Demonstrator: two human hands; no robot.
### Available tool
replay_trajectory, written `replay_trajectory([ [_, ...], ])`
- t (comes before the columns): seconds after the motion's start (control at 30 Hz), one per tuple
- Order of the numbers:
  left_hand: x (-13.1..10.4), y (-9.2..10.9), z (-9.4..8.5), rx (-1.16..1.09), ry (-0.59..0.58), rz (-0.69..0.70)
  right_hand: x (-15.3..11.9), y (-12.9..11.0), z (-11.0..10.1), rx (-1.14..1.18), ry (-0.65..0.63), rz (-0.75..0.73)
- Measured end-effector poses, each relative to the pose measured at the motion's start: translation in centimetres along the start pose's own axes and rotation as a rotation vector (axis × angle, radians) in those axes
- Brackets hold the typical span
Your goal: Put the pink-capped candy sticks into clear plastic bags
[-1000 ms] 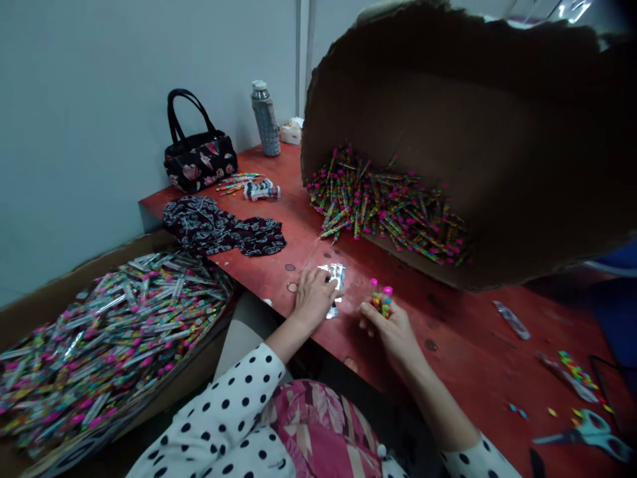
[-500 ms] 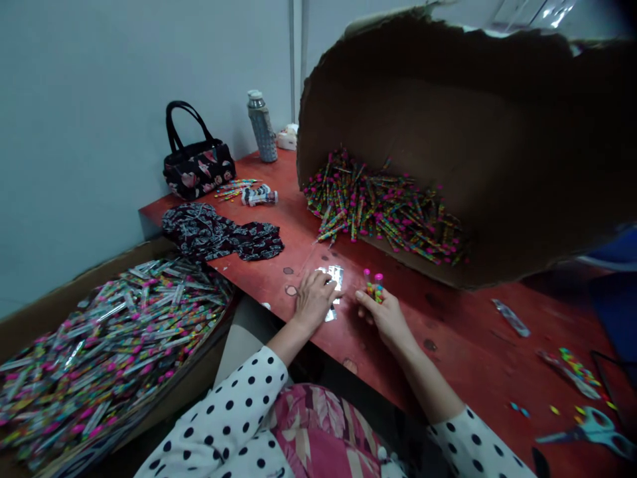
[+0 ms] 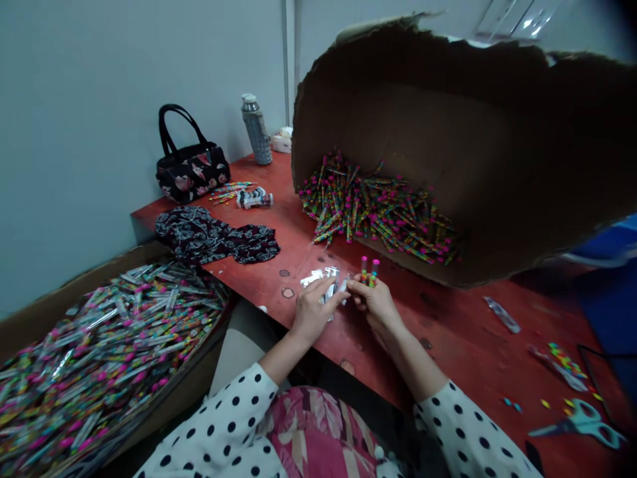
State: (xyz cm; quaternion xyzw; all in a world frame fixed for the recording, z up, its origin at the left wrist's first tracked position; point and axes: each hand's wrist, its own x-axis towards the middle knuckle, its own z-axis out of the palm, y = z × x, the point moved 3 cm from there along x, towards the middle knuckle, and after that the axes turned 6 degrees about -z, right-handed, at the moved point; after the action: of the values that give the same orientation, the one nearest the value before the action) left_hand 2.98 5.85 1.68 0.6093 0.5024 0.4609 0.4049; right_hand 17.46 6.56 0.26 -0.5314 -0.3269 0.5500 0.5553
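Observation:
My right hand (image 3: 377, 302) is closed around two slim clear tubes (image 3: 373, 273) filled with colourful beads or candies, their pink caps pointing up. Its thumb and fingertips meet a small shiny clear plastic sleeve (image 3: 343, 285). On the other side of that sleeve, my left hand (image 3: 314, 307) is closed on it, thumb stretched toward the right hand. Beneath and just beyond the left hand lie several more shiny sleeves (image 3: 312, 276) on the red table (image 3: 293, 239). The fingers partly hide the sleeve.
A large cardboard box (image 3: 398, 126) lies on its side, holding many pink-capped tubes (image 3: 378, 206). At lower left, another box (image 3: 199, 345) is full of wrapped tubes. A patterned cloth (image 3: 213, 236), handbag (image 3: 194, 174), flask (image 3: 257, 129) and scissors (image 3: 582, 425) lie or stand around.
My left hand has lifted a plastic sleeve from the pile and brought it to my right hand. The sleeves on the table have spread out. The two tubes stay in my right hand.

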Motion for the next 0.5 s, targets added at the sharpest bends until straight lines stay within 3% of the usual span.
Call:
replay_trajectory([
  [0.17,0.3,-1.4,0.9,-0.305,-0.236,-0.364,0.1,-1.0,0.4,-0.062,-0.128,-0.018],
  [0.23,0.3,-1.9,1.3,-0.415,-0.273,-0.485,0.2,-1.2,0.3,-0.113,-0.148,-0.045],
  [0.37,-0.1,-1.9,1.6,-0.624,-0.195,-0.708,-0.7,-1.3,-0.5,-0.197,-0.137,-0.106],
  [0.5,-0.1,-1.5,1.7,-0.97,-0.045,-0.832,-3.8,-0.5,-1.3,-0.278,-0.198,-0.1],
])
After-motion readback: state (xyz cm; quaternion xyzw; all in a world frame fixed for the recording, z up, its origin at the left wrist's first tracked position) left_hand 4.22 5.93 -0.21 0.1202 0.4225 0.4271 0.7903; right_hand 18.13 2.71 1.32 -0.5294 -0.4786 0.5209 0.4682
